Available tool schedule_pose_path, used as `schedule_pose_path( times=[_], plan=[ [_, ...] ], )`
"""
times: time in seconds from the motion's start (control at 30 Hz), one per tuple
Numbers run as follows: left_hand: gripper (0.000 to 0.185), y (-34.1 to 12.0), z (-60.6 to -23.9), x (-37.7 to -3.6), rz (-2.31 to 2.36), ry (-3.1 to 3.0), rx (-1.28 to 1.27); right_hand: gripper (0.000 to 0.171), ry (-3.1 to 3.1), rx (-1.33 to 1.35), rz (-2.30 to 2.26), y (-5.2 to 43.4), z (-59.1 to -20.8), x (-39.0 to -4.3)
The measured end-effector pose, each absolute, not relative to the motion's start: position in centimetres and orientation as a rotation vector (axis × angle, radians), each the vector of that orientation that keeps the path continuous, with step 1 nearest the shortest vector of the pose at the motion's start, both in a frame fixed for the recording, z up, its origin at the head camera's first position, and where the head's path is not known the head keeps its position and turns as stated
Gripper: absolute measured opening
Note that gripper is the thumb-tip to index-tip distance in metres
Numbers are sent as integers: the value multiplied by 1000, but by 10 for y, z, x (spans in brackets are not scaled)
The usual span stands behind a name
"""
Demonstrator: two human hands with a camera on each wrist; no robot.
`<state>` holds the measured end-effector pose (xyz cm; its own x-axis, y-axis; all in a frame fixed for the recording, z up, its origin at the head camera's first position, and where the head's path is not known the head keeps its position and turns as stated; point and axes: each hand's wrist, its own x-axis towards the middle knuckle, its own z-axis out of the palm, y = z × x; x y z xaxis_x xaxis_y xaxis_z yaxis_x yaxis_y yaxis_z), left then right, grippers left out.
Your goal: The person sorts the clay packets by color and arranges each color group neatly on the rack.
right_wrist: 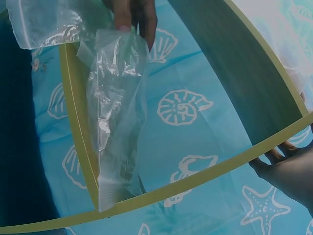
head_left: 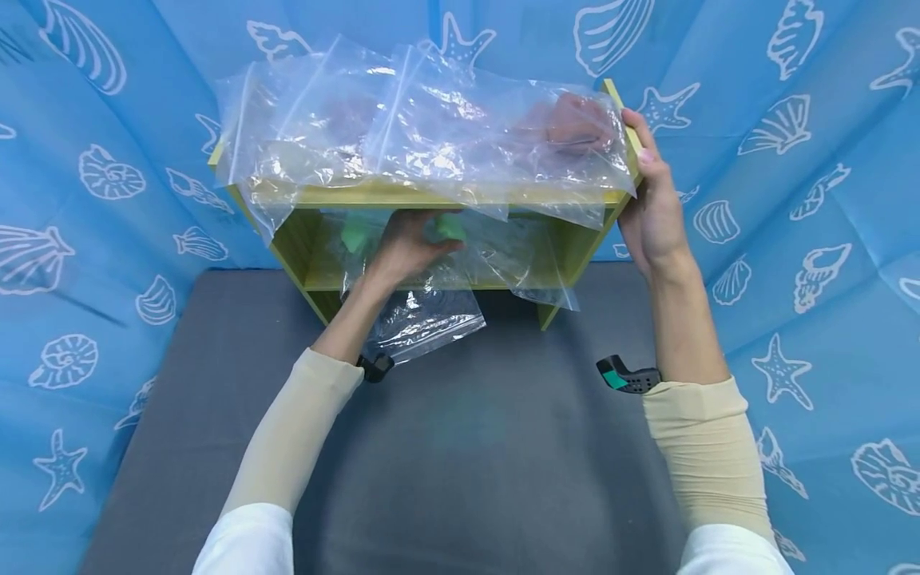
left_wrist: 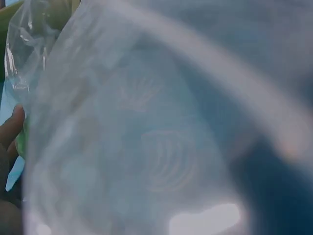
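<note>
A small yellow-green shelf (head_left: 575,243) stands at the back of the grey table (head_left: 467,447). Several clear plastic zip bags (head_left: 402,128) lie draped over its top. My left hand (head_left: 406,247) reaches into the lower compartment and grips a clear bag (head_left: 424,319) that hangs out over the front edge; green pieces (head_left: 451,229) show beside the fingers. My right hand (head_left: 650,216) grips the right end of the shelf top, fingers under the plastic. In the right wrist view the left fingers (right_wrist: 132,12) pinch the bag (right_wrist: 115,117) inside the shelf frame (right_wrist: 195,181). Blurred plastic (left_wrist: 146,137) fills the left wrist view.
A blue cloth with white shell prints (head_left: 805,200) walls in the table at the back and both sides. More clear bags (head_left: 528,263) lie inside the lower compartment. The grey surface in front of the shelf stretches toward me.
</note>
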<state>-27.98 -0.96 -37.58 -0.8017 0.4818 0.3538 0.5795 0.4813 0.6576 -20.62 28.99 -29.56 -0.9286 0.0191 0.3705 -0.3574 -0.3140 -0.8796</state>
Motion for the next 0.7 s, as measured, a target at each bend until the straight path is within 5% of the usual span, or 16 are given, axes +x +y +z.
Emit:
schedule_pose_path(
  times=[0.7],
  plan=[
    [63,-9,-395,-283,-1277,-2624,-865,54,-1666,412,2337,289,-295,-206]
  ],
)
